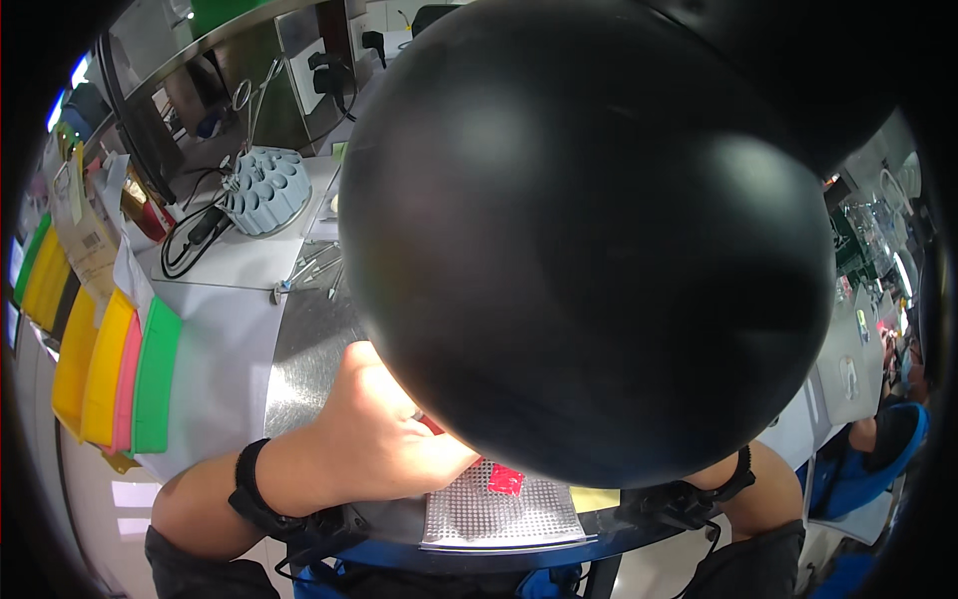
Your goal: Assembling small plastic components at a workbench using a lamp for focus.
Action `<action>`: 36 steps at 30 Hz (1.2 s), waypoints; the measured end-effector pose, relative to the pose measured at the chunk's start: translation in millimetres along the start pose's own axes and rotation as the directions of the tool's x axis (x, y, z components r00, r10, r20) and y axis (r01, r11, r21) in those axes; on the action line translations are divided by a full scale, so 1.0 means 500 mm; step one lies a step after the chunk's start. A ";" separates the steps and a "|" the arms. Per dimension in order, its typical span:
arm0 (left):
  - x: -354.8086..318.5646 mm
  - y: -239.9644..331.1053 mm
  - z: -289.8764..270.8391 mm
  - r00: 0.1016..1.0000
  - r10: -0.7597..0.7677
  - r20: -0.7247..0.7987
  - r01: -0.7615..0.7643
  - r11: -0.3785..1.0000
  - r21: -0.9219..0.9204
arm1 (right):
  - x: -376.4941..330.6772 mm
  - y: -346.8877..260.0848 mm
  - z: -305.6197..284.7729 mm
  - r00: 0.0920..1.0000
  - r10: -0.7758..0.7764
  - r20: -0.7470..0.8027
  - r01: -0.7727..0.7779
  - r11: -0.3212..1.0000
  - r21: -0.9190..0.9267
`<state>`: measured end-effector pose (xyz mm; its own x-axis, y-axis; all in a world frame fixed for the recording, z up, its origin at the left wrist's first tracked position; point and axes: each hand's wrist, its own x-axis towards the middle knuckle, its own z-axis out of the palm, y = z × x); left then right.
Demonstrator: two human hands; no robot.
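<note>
A large, smooth black round object [589, 250] fills the middle of the view and hides most of the work spot. Below its left edge my left hand [384, 434] is closed, the fingers bent inward under bright light. A bit of something red [431, 424] shows at those fingers; its kind is hidden. Of my right hand [715, 474] only the wrist end shows below the black object, its fingers covered. Between my arms lies a perforated metal sheet [469, 519] at the table's near edge, with a small red patch [506, 479] on it.
Further left stands a grey-blue tool holder [267, 195] with scissor-handled tools and a black cable. Several metal instruments [309, 270] lie on the metal table [299, 369]. Green, pink and yellow bins [155, 379] stand at far left. Another person sits at the right [868, 449].
</note>
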<state>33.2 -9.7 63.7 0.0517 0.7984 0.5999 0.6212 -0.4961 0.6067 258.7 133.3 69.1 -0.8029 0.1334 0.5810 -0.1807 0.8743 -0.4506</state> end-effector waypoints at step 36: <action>-0.001 0.040 0.002 0.963 -0.262 0.060 0.269 0.949 -0.164 | 0.021 -0.031 0.003 0.990 -0.121 -0.071 0.094 0.948 -0.303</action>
<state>46.2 -19.5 75.1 -0.0665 0.9195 0.3873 0.4755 -0.3121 0.8225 252.3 120.3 81.1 -0.7326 0.0593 0.6781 -0.0750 0.9831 -0.1669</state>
